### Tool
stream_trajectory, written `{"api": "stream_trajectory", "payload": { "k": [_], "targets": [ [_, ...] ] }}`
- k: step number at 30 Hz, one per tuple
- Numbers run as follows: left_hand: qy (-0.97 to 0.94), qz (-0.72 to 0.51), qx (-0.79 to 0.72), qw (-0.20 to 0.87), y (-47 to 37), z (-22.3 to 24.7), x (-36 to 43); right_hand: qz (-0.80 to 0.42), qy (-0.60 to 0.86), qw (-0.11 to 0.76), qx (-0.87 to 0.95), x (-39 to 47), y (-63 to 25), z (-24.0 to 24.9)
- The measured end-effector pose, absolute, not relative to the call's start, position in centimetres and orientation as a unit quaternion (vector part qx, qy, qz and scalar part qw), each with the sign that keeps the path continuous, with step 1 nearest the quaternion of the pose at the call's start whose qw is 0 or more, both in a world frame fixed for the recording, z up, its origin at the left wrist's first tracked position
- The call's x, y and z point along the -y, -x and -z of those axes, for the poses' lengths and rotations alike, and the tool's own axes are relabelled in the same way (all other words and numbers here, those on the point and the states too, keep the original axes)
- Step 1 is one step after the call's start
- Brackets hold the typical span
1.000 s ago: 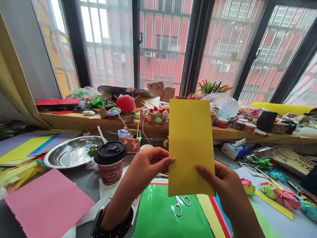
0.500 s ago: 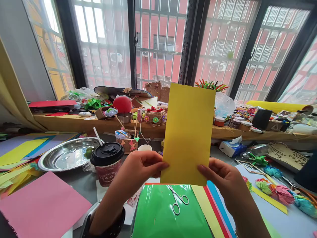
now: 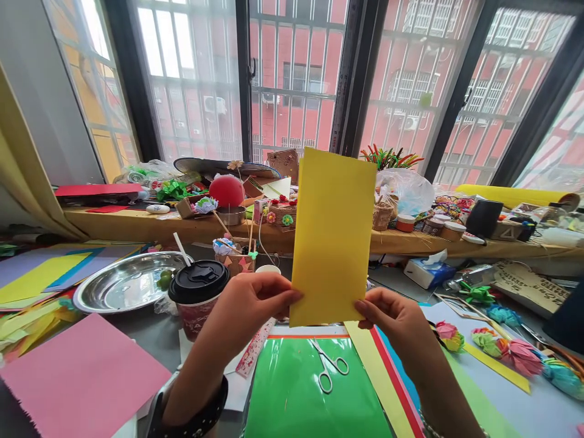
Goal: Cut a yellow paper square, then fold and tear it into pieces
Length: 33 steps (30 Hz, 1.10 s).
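A folded sheet of yellow paper stands upright in front of me, with a second layer showing along its left edge. My left hand pinches its lower left corner between thumb and fingers. At the lower right corner, my right hand grips it the same way. Below the paper, a pair of scissors lies on a glossy green sheet, apart from both hands. A lidded coffee cup with a straw stands left of my left hand.
Pink paper lies at the lower left, with a metal tray behind it. Crepe paper flowers lie at the right, near a tissue box. Crafts and paint jars crowd the windowsill.
Both hands have shifted the yellow paper slightly left and up. It looks narrower now, and its back layer shows at the left edge. The scissors have stayed put.
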<state>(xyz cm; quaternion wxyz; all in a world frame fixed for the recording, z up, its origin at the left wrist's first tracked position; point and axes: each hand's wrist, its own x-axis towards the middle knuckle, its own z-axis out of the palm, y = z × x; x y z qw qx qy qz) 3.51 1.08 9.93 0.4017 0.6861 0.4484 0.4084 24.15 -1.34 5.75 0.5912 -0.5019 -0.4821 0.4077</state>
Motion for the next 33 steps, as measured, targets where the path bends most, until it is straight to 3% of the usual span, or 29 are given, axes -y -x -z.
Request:
{"api": "stream_trajectory", "payload": {
  "k": [9,16,21,29,33],
  "targets": [
    [-0.719,-0.409,-0.482,0.288,-3.8,-9.4,-1.9,-0.466,0.469,0.531,0.53,0.8,-24.3,-5.3],
    [-0.728,-0.41,-0.504,0.218,-4.3,-9.2,-2.0,-0.463,0.483,0.54,0.511,0.5,-24.2,-4.8],
    [-0.748,-0.374,-0.484,0.258,-3.9,-9.1,-2.0,-0.476,0.442,0.598,0.469,0.2,-24.3,-4.8],
    [-0.741,-0.386,-0.49,0.249,-4.4,-9.1,-2.0,-0.449,0.466,0.607,0.461,-0.1,-24.8,-4.1],
    [-0.738,-0.381,-0.446,0.334,-4.7,-9.5,-1.7,-0.443,0.467,0.615,0.455,-0.1,-24.9,-4.2]
  ]
}}
